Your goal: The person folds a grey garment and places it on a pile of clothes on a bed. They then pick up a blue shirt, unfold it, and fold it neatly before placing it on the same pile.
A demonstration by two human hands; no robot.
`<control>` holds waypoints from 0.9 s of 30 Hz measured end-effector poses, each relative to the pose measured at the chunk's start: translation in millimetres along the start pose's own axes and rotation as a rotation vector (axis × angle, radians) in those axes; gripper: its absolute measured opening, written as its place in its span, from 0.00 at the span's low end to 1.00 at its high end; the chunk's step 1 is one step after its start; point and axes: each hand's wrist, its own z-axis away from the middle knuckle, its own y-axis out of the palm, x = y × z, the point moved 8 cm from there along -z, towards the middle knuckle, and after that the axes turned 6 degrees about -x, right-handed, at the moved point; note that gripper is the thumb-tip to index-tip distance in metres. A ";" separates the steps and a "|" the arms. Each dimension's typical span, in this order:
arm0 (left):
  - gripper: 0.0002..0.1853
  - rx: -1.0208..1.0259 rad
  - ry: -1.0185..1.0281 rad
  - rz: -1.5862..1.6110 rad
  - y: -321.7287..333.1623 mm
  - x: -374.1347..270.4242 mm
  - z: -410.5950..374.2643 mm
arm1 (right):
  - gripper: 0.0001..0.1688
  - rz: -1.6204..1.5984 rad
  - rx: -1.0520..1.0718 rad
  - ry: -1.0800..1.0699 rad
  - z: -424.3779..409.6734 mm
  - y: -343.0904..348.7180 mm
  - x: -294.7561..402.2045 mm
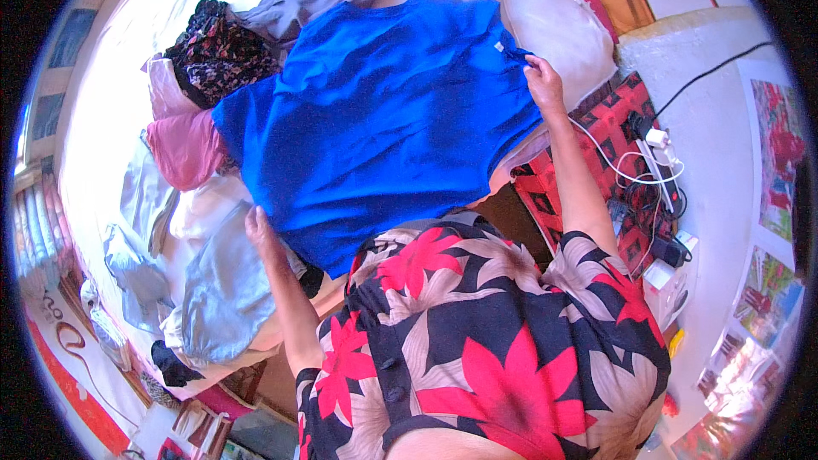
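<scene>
A blue short-sleeved garment (390, 121) lies spread out and slightly wrinkled before me, with a small white tag near its right edge. My right hand (543, 80) pinches a bunched bit of the garment at its upper right edge. At the garment's lower left edge rests my left hand (259, 230); whether its fingers grip the cloth I cannot tell. The near edge of the garment reaches to my floral shirt (505, 358).
Left of the garment lie a dark floral cloth (223, 54), a pink cloth (185, 150) and pale blue-grey clothing (227, 294). A white pillow (556, 32) lies at the upper right. A power strip (661, 179) with cables sits on red patterned fabric (613, 121).
</scene>
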 end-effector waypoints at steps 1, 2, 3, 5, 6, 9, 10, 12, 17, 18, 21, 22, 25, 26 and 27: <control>0.21 -0.003 0.032 0.008 -0.4 -1.8 1.0 | 0.17 -0.010 0.012 0.079 1.7 -7.6 -15.4; 0.21 0.009 0.023 0.023 0.3 -0.9 2.9 | 0.17 0.056 0.001 0.058 3.4 -17.0 -23.3; 0.21 0.021 0.032 0.035 0.9 -1.6 4.4 | 0.18 0.115 -0.004 0.022 5.7 -22.6 -28.5; 0.21 0.040 0.051 0.058 1.9 -4.8 9.2 | 0.19 0.177 0.025 0.043 9.4 -27.2 -41.7; 0.20 0.033 0.065 0.061 1.1 -7.1 13.1 | 0.20 0.178 0.060 0.101 14.8 -28.8 -50.9; 0.19 0.014 0.063 0.055 -0.9 -9.9 32.1 | 0.20 0.182 0.121 0.180 22.7 -28.4 -63.6; 0.19 0.010 0.033 0.045 -2.6 -8.3 39.8 | 0.20 0.175 0.121 0.169 22.8 -28.0 -63.0; 0.19 0.019 -0.016 0.121 -3.8 -7.6 50.8 | 0.19 0.179 0.108 0.147 21.6 -28.9 -61.3; 0.22 0.026 -0.138 0.109 -14.0 4.5 76.1 | 0.17 0.288 0.139 0.101 25.3 -32.1 -56.8; 0.22 0.019 -0.139 0.110 -16.5 7.0 81.6 | 0.18 0.302 0.141 0.076 27.4 -34.0 -54.1; 0.22 0.029 -0.140 0.070 -20.3 16.2 95.7 | 0.19 0.367 0.159 0.072 32.3 -35.8 -50.8; 0.21 0.032 -0.150 0.037 -21.2 20.3 98.9 | 0.20 0.396 0.167 0.084 32.0 -35.9 -50.5; 0.22 0.017 -0.178 -0.056 -28.0 33.8 110.4 | 0.22 0.453 0.232 0.140 31.4 -30.0 -53.6; 0.23 0.023 -0.131 -0.122 -28.0 34.5 112.5 | 0.22 0.464 0.232 0.130 30.2 -29.9 -53.0; 0.23 0.011 -0.100 -0.199 -28.7 36.2 115.0 | 0.22 0.473 0.227 0.115 29.3 -29.8 -53.1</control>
